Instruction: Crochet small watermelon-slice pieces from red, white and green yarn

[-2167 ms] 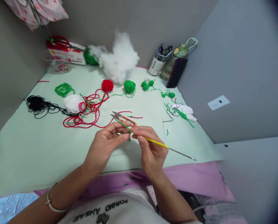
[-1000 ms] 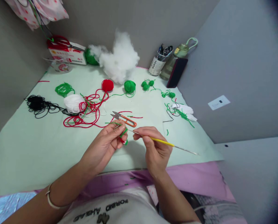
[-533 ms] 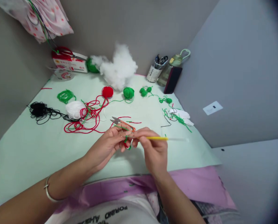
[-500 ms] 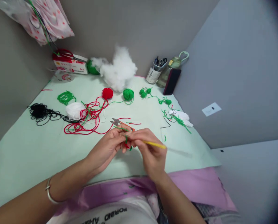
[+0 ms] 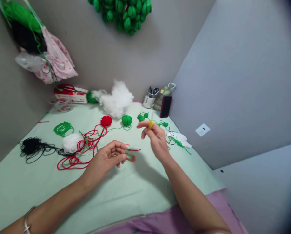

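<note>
My left hand [image 5: 111,154] is closed in a pinch over the table, with a strand of green yarn [image 5: 128,154] at its fingertips. What else lies inside the fingers is mostly hidden. Just beyond it, the orange handle of the thread snips [image 5: 132,158] shows on the table; the blades are covered by the hand. My right hand [image 5: 156,139] is raised to the right, apart from the left. Between its fingers sits the yellow crochet hook [image 5: 150,124], seen nearly end-on, with the index finger stretched out.
Red yarn [image 5: 106,121], white yarn [image 5: 73,143], black yarn [image 5: 30,146] and a green yarn ball [image 5: 127,121] lie around. White stuffing [image 5: 117,99], a pen cup [image 5: 149,99], a bottle [image 5: 165,91] and a phone [image 5: 166,106] stand behind. Green pieces [image 5: 125,13] hang above.
My hands have parted: the right has lifted up and away with the crochet hook, while the left stays low with the green yarn. The view has tilted upward, showing the hanging green pieces.
</note>
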A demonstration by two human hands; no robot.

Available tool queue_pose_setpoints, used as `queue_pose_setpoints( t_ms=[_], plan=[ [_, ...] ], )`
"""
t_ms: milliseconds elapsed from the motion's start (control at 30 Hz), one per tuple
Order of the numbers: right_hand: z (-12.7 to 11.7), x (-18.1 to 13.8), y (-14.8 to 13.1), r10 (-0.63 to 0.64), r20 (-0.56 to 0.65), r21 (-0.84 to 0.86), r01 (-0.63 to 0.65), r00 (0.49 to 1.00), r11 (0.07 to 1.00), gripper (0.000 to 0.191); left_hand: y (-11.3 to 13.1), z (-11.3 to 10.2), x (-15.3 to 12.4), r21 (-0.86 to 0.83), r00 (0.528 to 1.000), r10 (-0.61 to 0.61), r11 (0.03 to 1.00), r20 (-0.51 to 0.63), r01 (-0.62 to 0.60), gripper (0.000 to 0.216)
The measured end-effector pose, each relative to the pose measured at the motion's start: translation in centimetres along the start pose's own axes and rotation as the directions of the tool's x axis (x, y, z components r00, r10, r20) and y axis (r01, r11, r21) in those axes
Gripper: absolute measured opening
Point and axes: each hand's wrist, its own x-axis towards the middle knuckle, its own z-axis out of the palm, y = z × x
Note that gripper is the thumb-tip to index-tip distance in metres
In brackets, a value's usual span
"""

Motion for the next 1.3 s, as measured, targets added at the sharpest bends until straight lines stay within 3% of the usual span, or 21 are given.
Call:
queue_pose_setpoints(
  t_ms=[133, 233, 300, 567, 767, 867, 1133, 1300],
  plan=[
    [2.6, -0.8, 0.2, 0.177, 0.214, 0.022, -0.186, 0.961, 0.982, 0.024, -0.4, -1.1, 1.4, 0.248, 0.980, 0.177, 0.957, -0.088, -0.151, 0.017],
    [3.7, -1.7, 1.3, 0.309, 0.433, -0.005, -0.341, 0.847, 0.940, 0.021, -1.1, -2.1, 1.8, 0.272, 0.977, 0.183, 0.951, -0.114, -0.146, 0.018],
    [3.9, -2.1, 1.9, 0.335, 0.469, 0.002, -0.380, 0.817, 0.925, 0.027, -1.5, -2.6, 1.8, 0.281, 0.976, 0.185, 0.948, -0.116, -0.146, 0.018],
    [4.1, -2.3, 1.5, 0.299, 0.383, 0.181, -0.388, 0.874, 0.904, 0.036, -2.1, -2.4, 1.2, 0.246, 0.992, 0.113, 0.964, -0.048, -0.098, 0.023],
    [5.0, -2.9, 1.8, 0.332, 0.505, 0.280, -0.515, 0.797, 0.810, 0.048, -3.1, -1.9, 0.8, 0.244, 0.994, 0.091, 0.964, 0.068, -0.105, 0.018],
    [5.2, -3.1, 1.5, 0.341, 0.510, 0.298, -0.534, 0.790, 0.791, 0.049, -3.6, -1.9, 0.9, 0.266, 0.992, 0.086, 0.958, 0.092, -0.108, 0.009],
    [4.7, -3.3, 0.0, 0.335, 0.453, 0.285, -0.491, 0.826, 0.824, 0.052, -4.1, -2.3, 1.0, 0.230, 0.984, 0.030, 0.971, 0.178, -0.071, 0.010],
    [3.7, -2.5, 0.3, 0.337, 0.390, 0.178, -0.429, 0.857, 0.886, 0.050, -3.7, -2.1, 1.1, 0.184, 0.981, 0.008, 0.982, 0.193, -0.044, 0.016]
  ],
)
